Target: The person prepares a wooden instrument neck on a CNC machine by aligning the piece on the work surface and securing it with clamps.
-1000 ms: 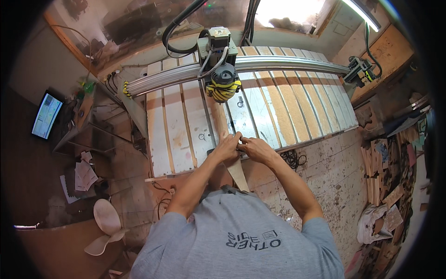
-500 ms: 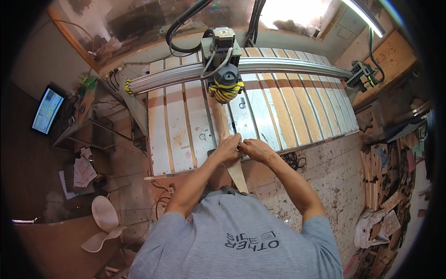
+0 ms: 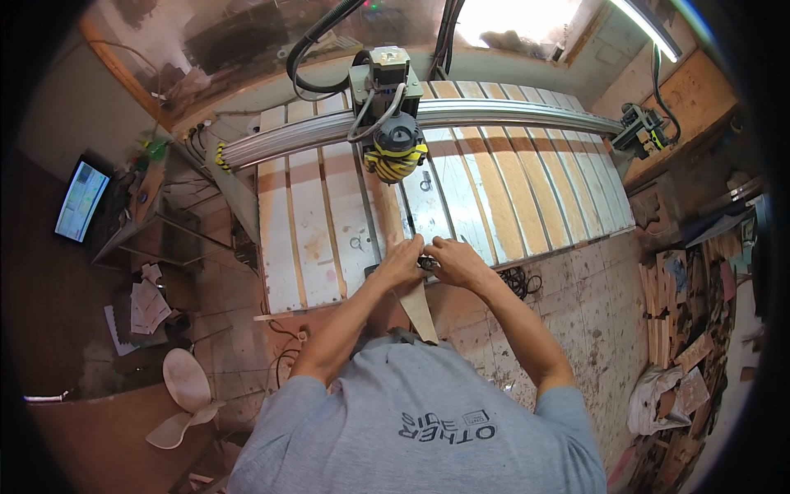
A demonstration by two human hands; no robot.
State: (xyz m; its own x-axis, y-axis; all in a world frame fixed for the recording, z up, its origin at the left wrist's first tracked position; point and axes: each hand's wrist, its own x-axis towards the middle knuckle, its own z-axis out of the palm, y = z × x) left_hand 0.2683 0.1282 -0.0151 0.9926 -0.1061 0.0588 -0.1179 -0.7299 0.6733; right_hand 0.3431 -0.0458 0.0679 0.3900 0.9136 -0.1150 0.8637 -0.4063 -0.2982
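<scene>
My left hand point(image 3: 401, 260) and my right hand point(image 3: 454, 258) meet at the front edge of the slatted router bed point(image 3: 313, 239). Between their fingertips sits a small dark clamp point(image 3: 426, 263), and both hands pinch it. The clamp lies on a long narrow wooden strip point(image 3: 420, 313) that runs from under the router head and sticks out over the bed's front edge toward my chest. The yellow-and-black router head point(image 3: 395, 152) hangs on the grey gantry beam point(image 3: 510, 111), well beyond my hands.
A lit screen point(image 3: 81, 202) stands at the far left above a cluttered stand. Black cable coils point(image 3: 518, 282) lie by the bed's front edge. Wood offcuts point(image 3: 683, 296) pile up at the right. A pale curved wooden shape point(image 3: 185, 395) rests on the floor, lower left.
Both hands stay together on the clamp at the same spot, with only small finger movement. The view has shifted slightly.
</scene>
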